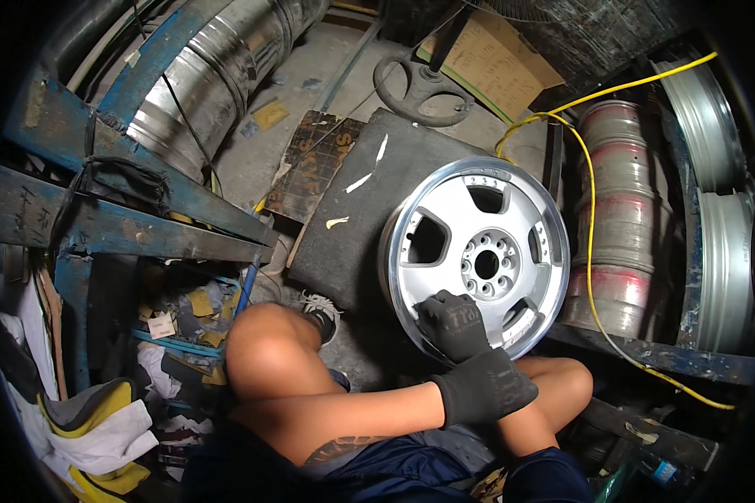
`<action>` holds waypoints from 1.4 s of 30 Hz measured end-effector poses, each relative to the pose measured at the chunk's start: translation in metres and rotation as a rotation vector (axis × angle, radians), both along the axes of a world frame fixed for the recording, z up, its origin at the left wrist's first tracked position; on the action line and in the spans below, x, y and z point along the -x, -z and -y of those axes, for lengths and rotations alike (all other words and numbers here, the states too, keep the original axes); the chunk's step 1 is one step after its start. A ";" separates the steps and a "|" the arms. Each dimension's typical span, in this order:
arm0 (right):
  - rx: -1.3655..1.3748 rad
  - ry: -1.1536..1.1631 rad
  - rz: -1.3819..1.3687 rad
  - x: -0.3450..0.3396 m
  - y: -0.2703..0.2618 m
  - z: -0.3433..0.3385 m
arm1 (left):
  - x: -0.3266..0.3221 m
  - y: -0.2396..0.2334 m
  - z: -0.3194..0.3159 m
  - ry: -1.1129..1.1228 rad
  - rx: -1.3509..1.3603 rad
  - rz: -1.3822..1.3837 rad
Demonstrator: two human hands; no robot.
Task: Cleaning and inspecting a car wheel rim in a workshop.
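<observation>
A silver alloy wheel rim (440,286) with a polished lip stands tilted before me, its bolt-hole hub facing up towards me. My right hand (456,324), in a black work glove, is over the lower left of the wheel face with its fingers curled. What may be under those fingers is hidden. My left hand (487,386), gloved in the same black, lies across my right wrist and is closed around the right glove's cuff. A dark rubber mat (352,226) lies on the floor behind the wheel.
Stacked metal rims (620,214) stand at the right, with a yellow cable (592,220) hanging before them. A blue metal frame (132,217) juts in from the left, above a basket (182,333) of scraps. A steering wheel (421,94) and cardboard (494,66) are at the back.
</observation>
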State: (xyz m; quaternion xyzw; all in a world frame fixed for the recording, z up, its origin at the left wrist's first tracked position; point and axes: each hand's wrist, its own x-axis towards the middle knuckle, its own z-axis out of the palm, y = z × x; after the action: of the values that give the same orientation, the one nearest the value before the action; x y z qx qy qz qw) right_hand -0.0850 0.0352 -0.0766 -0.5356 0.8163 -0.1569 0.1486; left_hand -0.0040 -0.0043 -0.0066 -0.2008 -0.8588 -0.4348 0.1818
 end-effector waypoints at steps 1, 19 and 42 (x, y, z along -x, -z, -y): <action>-0.049 0.015 0.013 0.000 -0.002 -0.001 | 0.001 -0.001 0.000 0.000 0.024 -0.012; 0.039 0.030 -0.040 -0.005 0.003 0.001 | -0.001 -0.002 0.001 0.051 0.053 -0.018; 0.096 -0.002 -0.086 -0.011 0.004 0.009 | -0.002 0.010 -0.010 0.014 -0.046 -0.082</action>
State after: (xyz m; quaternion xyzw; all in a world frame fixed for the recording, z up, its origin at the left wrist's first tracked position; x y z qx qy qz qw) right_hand -0.0741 0.0267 -0.0803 -0.5493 0.8129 -0.1725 0.0879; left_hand -0.0020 0.0058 -0.0167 -0.2203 -0.8389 -0.4472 0.2185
